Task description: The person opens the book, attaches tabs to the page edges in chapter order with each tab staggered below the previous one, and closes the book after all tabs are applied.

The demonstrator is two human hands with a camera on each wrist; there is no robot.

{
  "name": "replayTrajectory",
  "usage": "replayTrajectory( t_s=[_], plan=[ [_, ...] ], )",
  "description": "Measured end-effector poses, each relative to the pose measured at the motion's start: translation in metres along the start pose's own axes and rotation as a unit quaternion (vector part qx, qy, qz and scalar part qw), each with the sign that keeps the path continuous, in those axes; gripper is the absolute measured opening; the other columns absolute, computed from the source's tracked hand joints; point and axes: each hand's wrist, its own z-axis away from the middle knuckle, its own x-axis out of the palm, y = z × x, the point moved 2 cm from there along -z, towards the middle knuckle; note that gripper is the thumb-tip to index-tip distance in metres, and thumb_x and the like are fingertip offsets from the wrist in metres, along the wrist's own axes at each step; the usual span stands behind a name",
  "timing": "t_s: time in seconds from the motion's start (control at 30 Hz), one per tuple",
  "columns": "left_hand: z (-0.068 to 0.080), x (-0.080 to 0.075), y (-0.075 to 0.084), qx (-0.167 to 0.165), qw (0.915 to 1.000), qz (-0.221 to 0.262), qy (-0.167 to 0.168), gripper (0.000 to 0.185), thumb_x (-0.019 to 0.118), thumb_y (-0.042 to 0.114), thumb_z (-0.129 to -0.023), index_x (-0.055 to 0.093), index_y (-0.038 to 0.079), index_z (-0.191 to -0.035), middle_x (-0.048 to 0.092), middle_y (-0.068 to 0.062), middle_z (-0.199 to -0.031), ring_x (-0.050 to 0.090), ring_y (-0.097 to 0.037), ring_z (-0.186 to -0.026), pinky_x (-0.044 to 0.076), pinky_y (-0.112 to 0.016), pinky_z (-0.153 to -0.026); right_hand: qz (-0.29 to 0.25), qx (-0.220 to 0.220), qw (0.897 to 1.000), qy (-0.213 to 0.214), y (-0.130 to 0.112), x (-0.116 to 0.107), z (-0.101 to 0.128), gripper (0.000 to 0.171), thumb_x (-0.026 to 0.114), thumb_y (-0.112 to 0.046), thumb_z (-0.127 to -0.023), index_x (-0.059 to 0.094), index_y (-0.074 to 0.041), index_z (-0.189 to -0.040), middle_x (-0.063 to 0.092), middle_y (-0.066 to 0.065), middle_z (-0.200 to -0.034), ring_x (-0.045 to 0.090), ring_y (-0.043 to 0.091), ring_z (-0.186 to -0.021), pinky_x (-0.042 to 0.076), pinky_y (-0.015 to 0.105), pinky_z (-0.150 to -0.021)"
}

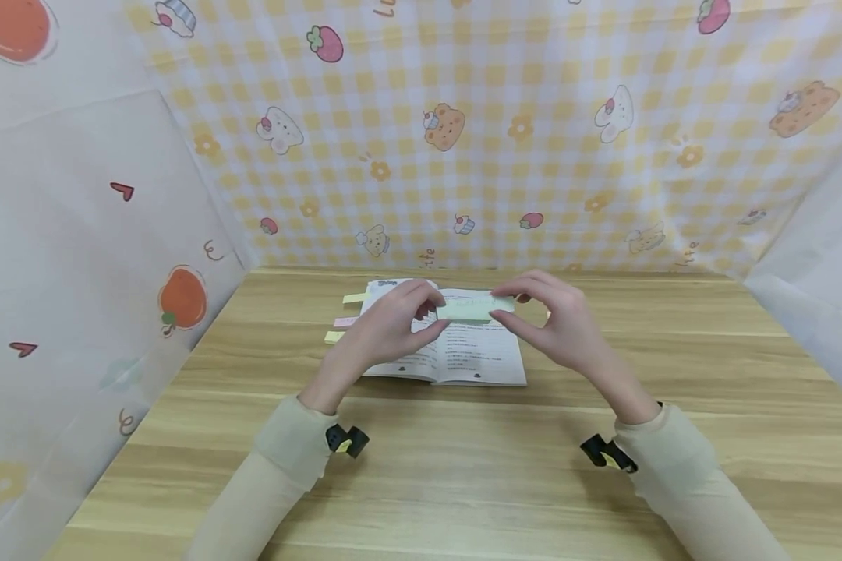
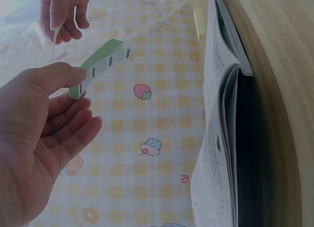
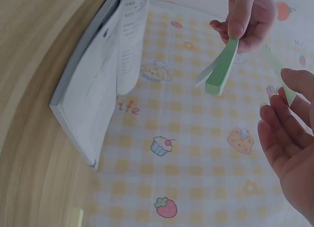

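My left hand (image 1: pixel 431 313) pinches the left end of a pale green pad of sticky strips (image 1: pixel 473 309), held a little above an open book (image 1: pixel 463 354). In the left wrist view, the thumb presses the pad (image 2: pixel 98 67) against the fingers. My right hand (image 1: pixel 511 310) pinches the right end of one thin green strip (image 2: pixel 56 34) that comes off the pad. The right wrist view shows the pad (image 3: pixel 222 70) hanging from the left hand's fingers (image 3: pixel 240 16) and the strip (image 3: pixel 282 72) running toward my right hand (image 3: pixel 287 129). The book (image 3: pixel 93 99) lies on the wooden table (image 1: pixel 463 475).
Three coloured tabs stick out of the book's left edge: yellow (image 1: pixel 354 298), pink (image 1: pixel 344 321) and yellow (image 1: pixel 333 336). Patterned cloth walls (image 1: pixel 463 156) close in the table at the back and on both sides. Bare wood lies in front of the book.
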Motion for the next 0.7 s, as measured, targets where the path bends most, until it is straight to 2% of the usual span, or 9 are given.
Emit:
replayTrajectory(
  t_s=[0.17,0.5,0.7],
  plan=[
    [-0.008,0.002,0.001,-0.009,0.9999,0.012,0.005,0.02,0.075,0.012,-0.09,0.064,0.001,-0.103,0.065,-0.007,-0.098,0.06,-0.016,-0.084,0.051,-0.022,-0.077,0.001,-0.004,1.0,0.014,0.001,-0.008,-0.002,0.032,0.084,0.008,-0.075,0.074,-0.001,-0.104,0.073,0.005,-0.101,0.064,0.019,-0.088,0.05,0.022,-0.081],
    [-0.021,0.012,0.003,-0.01,0.9994,0.033,0.011,0.02,0.074,0.011,-0.091,0.065,0.0,-0.105,0.064,-0.007,-0.097,0.058,-0.016,-0.084,0.05,-0.022,-0.075,0.002,0.008,0.999,0.038,0.006,-0.024,-0.003,0.034,0.085,0.01,-0.072,0.075,-0.002,-0.102,0.074,0.007,-0.099,0.063,0.018,-0.086,0.05,0.022,-0.079],
    [-0.026,0.016,0.002,-0.02,0.9982,0.055,0.011,0.02,0.073,0.01,-0.092,0.065,-0.001,-0.105,0.065,-0.011,-0.097,0.061,-0.022,-0.084,0.051,-0.023,-0.075,0.005,0.017,0.999,0.043,0.007,-0.031,-0.004,0.033,0.084,0.01,-0.073,0.075,-0.001,-0.103,0.074,0.007,-0.099,0.062,0.016,-0.086,0.049,0.021,-0.081]
  ],
)
